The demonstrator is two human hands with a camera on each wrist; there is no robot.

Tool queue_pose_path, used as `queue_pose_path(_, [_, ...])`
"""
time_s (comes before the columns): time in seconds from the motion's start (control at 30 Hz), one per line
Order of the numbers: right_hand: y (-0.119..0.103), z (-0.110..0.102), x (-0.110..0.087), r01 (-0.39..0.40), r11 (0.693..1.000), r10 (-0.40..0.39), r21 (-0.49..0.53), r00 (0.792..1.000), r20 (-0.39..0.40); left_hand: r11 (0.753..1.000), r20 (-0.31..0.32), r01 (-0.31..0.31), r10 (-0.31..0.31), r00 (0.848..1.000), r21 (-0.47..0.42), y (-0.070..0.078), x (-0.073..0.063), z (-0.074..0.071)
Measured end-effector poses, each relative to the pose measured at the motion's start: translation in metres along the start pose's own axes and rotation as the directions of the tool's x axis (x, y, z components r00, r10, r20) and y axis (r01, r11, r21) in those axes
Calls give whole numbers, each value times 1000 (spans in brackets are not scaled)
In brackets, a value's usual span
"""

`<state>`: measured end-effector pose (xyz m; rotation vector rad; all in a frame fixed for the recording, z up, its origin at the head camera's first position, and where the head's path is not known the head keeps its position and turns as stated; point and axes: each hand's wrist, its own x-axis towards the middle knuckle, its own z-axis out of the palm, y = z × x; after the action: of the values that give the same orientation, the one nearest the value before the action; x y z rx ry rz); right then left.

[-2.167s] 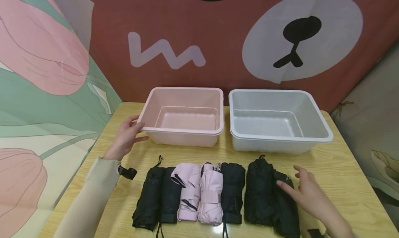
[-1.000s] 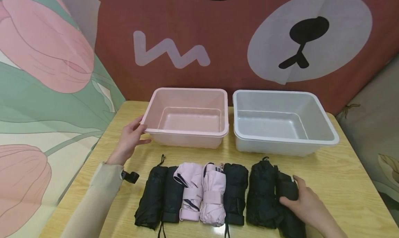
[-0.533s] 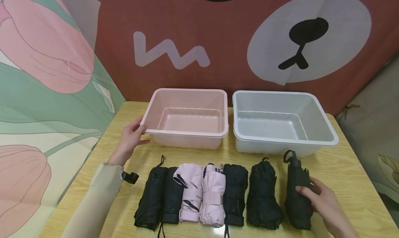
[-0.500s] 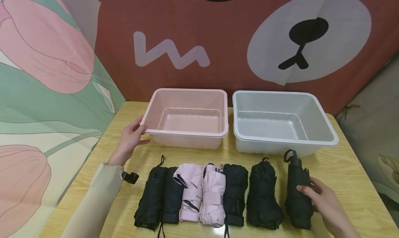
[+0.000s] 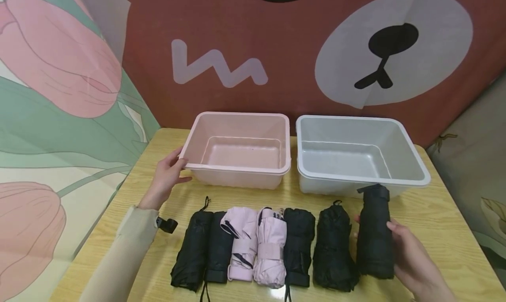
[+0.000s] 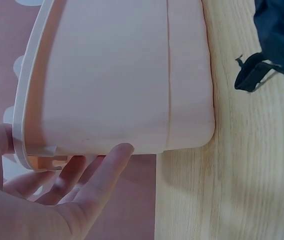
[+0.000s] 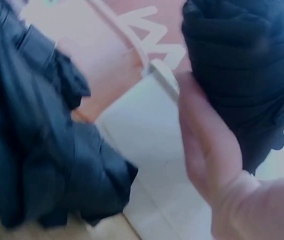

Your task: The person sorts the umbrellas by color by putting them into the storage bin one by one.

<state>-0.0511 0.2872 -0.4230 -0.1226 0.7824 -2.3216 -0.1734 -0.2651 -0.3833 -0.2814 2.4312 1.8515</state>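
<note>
My right hand (image 5: 415,258) grips a black folded umbrella (image 5: 374,234) around its middle, lifted and tilted in front of the white bin (image 5: 357,181). The right wrist view shows this umbrella (image 7: 247,65) between thumb and fingers. With thumb on the rim and fingers along the outside wall, my left hand (image 5: 166,174) holds the left corner of the pink bin (image 5: 237,166). On the table lies a row of folded umbrellas: black ones at the left (image 5: 191,249), two pink ones in the middle (image 5: 269,251), and a black one nearest the held umbrella (image 5: 334,249).
Both bins stand side by side at the back of the wooden table (image 5: 419,214), against a brown cloth backdrop (image 5: 284,51). Nothing is seen inside either bin. A flowered cloth (image 5: 79,148) hangs at the left.
My right hand has reached the rightmost black umbrella, gripped it, drawn it away from its neighbour, then raised and turned it. My left hand stays at the pink bin.
</note>
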Motion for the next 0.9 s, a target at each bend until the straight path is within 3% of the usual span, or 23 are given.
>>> queue_pose_path(0.07, [1,9,4,-4,983,-21,182,991,134,1000,1,1,-1,1000,1,0,0,0])
queue_pose_path(0.13, [2,18,7,-10,947,-72,320,967,244,1000,0,6,-6,1000,1,-1,1,1])
queue_pose_path(0.27, [1,30,11,0,885,-170,466,931,323,1000,-7,12,-12,1000,-2,-2,1,1])
queue_pose_path(0.57, [-9,46,20,-9,825,-194,564,935,298,1000,-16,11,-11,1000,-4,-3,1,1])
queue_pose_path(0.77, [-24,64,37,55,842,-266,537,907,325,1000,-6,14,-14,1000,-21,-1,2,1])
queue_pose_path(0.9, [-32,72,45,77,849,-283,523,902,326,1000,7,16,-15,1000,-26,0,1,1])
